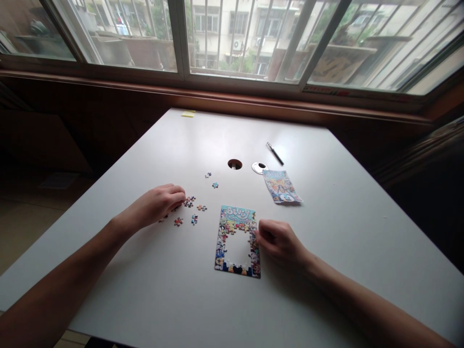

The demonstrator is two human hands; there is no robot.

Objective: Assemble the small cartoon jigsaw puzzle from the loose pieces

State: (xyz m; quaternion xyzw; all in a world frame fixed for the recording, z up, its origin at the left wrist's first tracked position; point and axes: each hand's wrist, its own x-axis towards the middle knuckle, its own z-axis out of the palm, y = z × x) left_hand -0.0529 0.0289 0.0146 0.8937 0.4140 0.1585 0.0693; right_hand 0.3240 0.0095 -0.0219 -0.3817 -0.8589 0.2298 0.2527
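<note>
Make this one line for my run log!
left hand: at small multicoloured jigsaw pieces | right hand: curled at right edge of rectangular multicoloured jigsaw, middle unfilled | surface: flat white tabletop

And there's a slim dark pen with a silvery end [275, 154], slanting across the smooth white tabletop [174, 290], near a round silvery cover [255, 168] right of a dark round hole [235, 165]! Far edge: a yellow paper slip [188, 114]. Beyond, through the metal-framed window [180, 48], brownish planters [337, 63] and a pale building [223, 34]!
</note>
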